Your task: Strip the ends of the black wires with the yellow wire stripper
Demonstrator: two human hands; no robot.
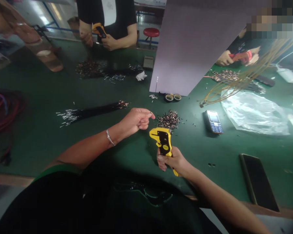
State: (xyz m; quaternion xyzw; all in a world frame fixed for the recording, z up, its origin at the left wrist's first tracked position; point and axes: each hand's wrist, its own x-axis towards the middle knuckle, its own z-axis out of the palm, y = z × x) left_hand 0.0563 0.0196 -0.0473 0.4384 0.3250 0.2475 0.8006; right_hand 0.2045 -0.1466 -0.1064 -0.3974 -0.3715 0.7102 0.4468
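Observation:
My right hand (172, 161) is wrapped round the handles of a yellow and black wire stripper (164, 141), its head pointing up and to the left. Thumb and forefinger of my left hand (139, 119) are pinched together at the left edge of a heap of small dark and coppery bits (169, 119). Whatever may be between those fingertips is too small to make out. Behind and left of this hand lies a bundle of black wires (97, 109), with coppery ends on the right and pale, silvery ends on the left.
A keypad phone (214, 122), a smartphone (258, 182) and a clear plastic bag (255, 112) lie to the right. A tall pale panel (185, 45) stands beyond two tape rolls (173, 97). Red cables (2, 110) are coiled left. Co-workers across the table hold hand tools.

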